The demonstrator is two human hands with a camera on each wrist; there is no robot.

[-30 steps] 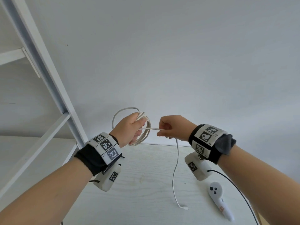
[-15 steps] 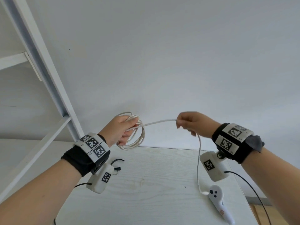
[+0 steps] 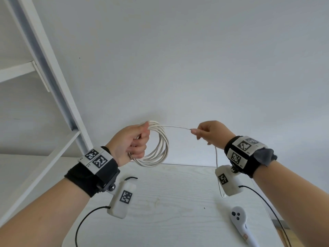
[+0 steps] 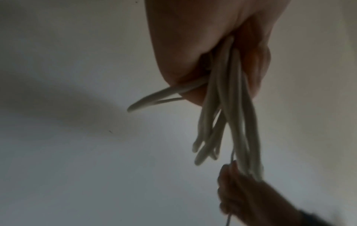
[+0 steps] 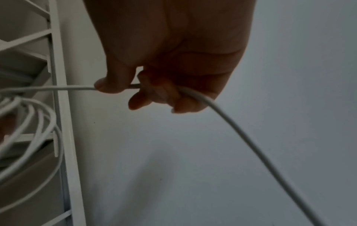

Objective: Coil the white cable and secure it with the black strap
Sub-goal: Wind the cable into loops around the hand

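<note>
My left hand (image 3: pixel 137 141) grips a coil of several loops of the white cable (image 3: pixel 161 148) above the table's far edge; the loops (image 4: pixel 230 107) hang out of my fist in the left wrist view. A straight run of cable (image 3: pixel 176 126) leads right to my right hand (image 3: pixel 204 133), which pinches it between thumb and fingers (image 5: pixel 115 85). From that hand the loose tail (image 5: pixel 251 145) drops toward the table. The black strap (image 3: pixel 131 178) lies on the table, partly hidden behind my left wrist camera.
A white controller (image 3: pixel 240 223) lies on the white wooden table (image 3: pixel 169 211) at the right. A white shelf frame (image 3: pixel 53 82) stands at the left against the grey wall. Black camera leads (image 3: pixel 263 196) trail from both wrists.
My right hand has slid right along the cable, away from the coil, drawing out a straight length. The hanging tail is lifted and shorter; its end no longer lies on the table's middle.
</note>
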